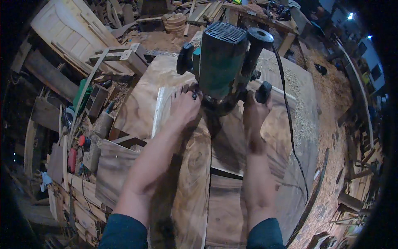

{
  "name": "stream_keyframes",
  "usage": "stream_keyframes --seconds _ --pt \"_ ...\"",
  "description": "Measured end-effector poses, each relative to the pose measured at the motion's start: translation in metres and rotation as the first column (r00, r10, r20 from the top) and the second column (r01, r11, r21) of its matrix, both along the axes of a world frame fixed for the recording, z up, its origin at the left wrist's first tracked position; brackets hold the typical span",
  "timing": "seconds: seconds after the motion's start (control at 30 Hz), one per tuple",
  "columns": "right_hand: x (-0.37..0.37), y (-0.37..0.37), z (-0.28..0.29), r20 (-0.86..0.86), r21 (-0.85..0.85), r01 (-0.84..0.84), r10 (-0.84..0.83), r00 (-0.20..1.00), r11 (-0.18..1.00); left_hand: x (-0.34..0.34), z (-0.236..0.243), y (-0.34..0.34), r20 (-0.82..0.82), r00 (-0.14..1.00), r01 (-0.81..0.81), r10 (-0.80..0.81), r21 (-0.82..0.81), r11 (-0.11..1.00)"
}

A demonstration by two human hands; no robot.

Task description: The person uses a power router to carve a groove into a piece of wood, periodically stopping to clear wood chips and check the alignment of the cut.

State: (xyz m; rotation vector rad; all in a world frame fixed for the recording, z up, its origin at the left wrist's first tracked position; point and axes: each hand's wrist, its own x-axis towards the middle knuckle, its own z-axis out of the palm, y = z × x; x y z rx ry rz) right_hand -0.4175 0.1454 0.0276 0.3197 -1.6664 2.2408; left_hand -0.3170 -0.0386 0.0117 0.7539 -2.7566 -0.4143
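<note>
Plunge router [222,62]: upright on wooden boards [192,155]. Left hand [185,103]: fingers curled, grasping low on the router's left side. Right hand [256,108]: grasping low on its right side; fingertips partly hidden. Black power cord [287,108] and wood shavings [295,85] noted right of the router.

We saw green and black on the router [222,68], black along its cord [289,112], dark swirling grain across the brown board [192,174], cream on the panelled door [68,31], and deep teal on our sleeves [124,233].
</note>
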Motion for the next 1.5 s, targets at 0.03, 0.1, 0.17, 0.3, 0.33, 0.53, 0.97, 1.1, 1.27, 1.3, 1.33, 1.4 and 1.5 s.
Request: stream_keyframes --seconds 0.03,0.1,0.17,0.3,0.33,0.53,0.97,1.1,1.27,1.3,1.33,1.4,1.5 --pt "0.007 0.002 0.004 0.033 0.023 -0.002 0.001 0.999 1.000 0.002 -0.002 -0.003 -0.035 0.999 0.027 -0.028 -0.024 0.999" --pt "0.016 0.004 0.006 0.066 0.047 -0.005 0.002 0.998 0.999 0.003 -0.007 -0.009 -0.069 0.996 0.053 -0.056 -0.048 0.997" --pt "0.022 0.004 0.006 0.075 0.165 0.044 -0.057 0.996 0.985 0.004 -0.011 -0.016 -0.008 0.998 0.068 -0.069 -0.081 0.994" --pt "0.011 0.007 -0.007 -0.038 0.173 0.024 -0.018 0.999 0.985 0.003 -0.005 -0.008 -0.074 0.993 0.086 -0.091 -0.058 0.995" --pt "0.013 0.003 0.003 -0.049 0.085 0.020 -0.016 0.999 0.996 0.003 -0.001 -0.006 -0.090 0.991 0.098 -0.101 -0.037 0.994" --pt "-0.008 0.003 0.000 0.026 0.126 0.036 -0.040 0.999 0.991 -0.001 0.006 0.000 -0.114 0.992 0.056 -0.061 -0.049 0.997" --pt "-0.030 -0.006 0.003 0.082 0.134 0.007 -0.018 0.996 0.991 -0.016 0.008 0.001 -0.060 0.998 -0.030 0.031 0.022 0.999" --pt "-0.037 -0.010 0.002 0.086 0.187 0.016 -0.032 0.996 0.982 -0.017 0.007 -0.003 -0.063 0.997 -0.042 0.044 0.036 0.998" --pt "-0.034 -0.015 0.012 0.122 0.176 0.010 -0.032 0.992 0.984 -0.019 0.008 -0.003 -0.008 0.997 -0.073 0.073 0.009 0.997" --pt "-0.038 -0.013 0.009 0.119 0.176 0.014 -0.036 0.992 0.984 -0.020 0.009 -0.002 -0.010 0.998 -0.069 0.069 0.009 0.998" --pt "-0.043 -0.011 0.006 0.061 0.187 -0.008 -0.003 0.998 0.982 -0.022 0.009 -0.001 0.021 0.997 -0.076 0.076 0.011 0.997" --pt "-0.043 -0.011 0.007 0.004 0.197 -0.033 0.032 0.999 0.980 -0.023 0.009 -0.001 0.052 0.995 -0.085 0.084 0.009 0.996" --pt "-0.040 -0.015 0.014 0.170 -0.061 -0.167 0.175 0.970 0.984 -0.022 0.007 -0.001 0.050 0.994 -0.094 0.094 0.002 0.996"
